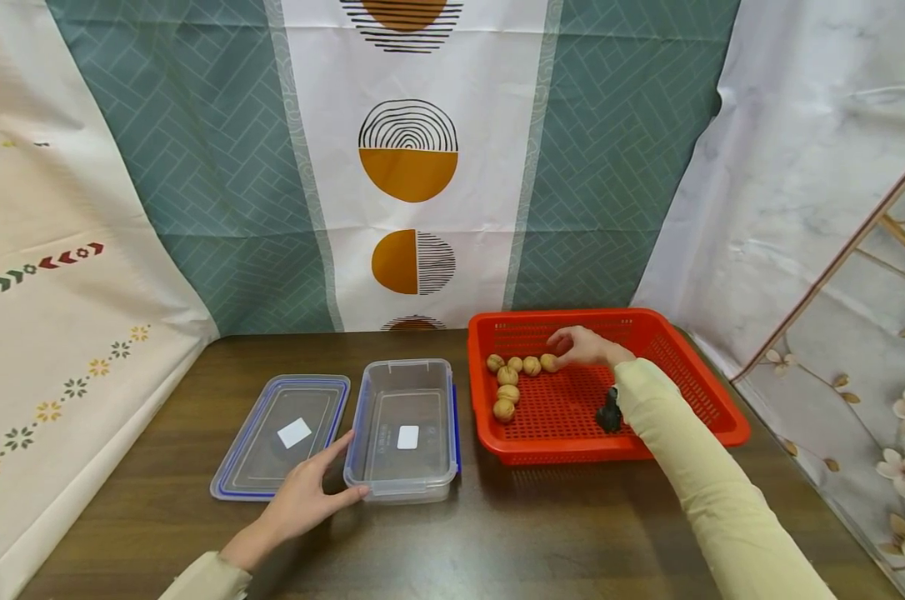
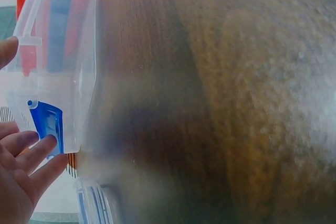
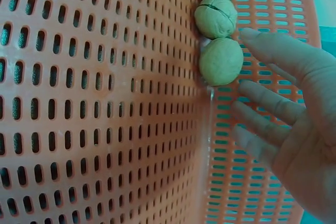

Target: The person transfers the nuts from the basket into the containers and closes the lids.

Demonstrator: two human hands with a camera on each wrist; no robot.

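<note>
In the head view my left hand rests at the near left corner of a clear plastic container, thumb and fingers spread along its rim. The container stands open with a white label inside; its blue side latch shows beside my fingers in the left wrist view. My right hand reaches into a red perforated basket, beside the end walnut of a row. Thumb and fingers are extended around that walnut without visibly gripping it. Several more walnuts line the basket's left and far sides.
A clear lid with a blue seal lies on the brown table left of the container. A small black object shows by my right wrist. Patterned cloths hang behind and at both sides.
</note>
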